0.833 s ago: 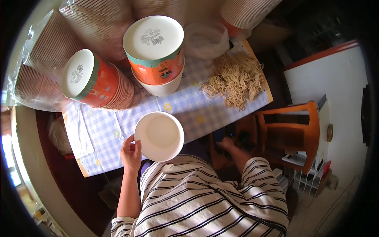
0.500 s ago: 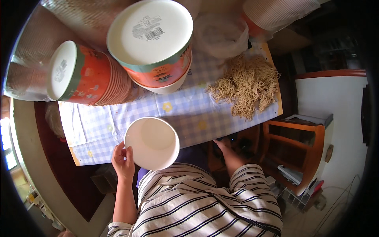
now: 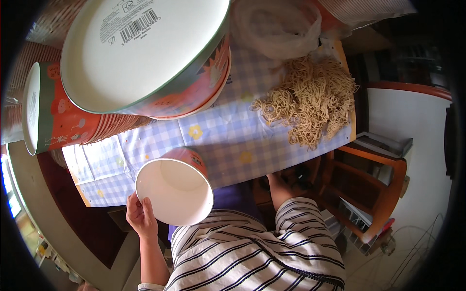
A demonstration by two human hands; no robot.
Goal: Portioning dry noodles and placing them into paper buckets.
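Observation:
My left hand (image 3: 141, 216) grips a paper bucket (image 3: 180, 186) by its left rim, thumb over the edge and fingers outside. The bucket is white inside and orange outside. It tilts with its mouth toward me at the table's near edge, and nothing shows in it. My right forearm (image 3: 282, 192) reaches down past the table's near edge. The right hand there is mostly hidden in shadow, so its fingers cannot be made out. A loose heap of thin tan strings (image 3: 315, 102) lies on the right of the table.
A large upturned paper bucket (image 3: 141, 53) stands at the back left. Beside it lies a stack of nested orange buckets (image 3: 73, 109). A crumpled clear plastic bag (image 3: 276, 29) sits at the back. The checked tablecloth (image 3: 228, 145) covers the table. A wooden chair (image 3: 388, 194) stands to the right.
The held bucket has tipped further toward me and shifted slightly left and down, showing its orange outside. The view has moved closer to the upturned buckets. My right hand has sunk further from sight.

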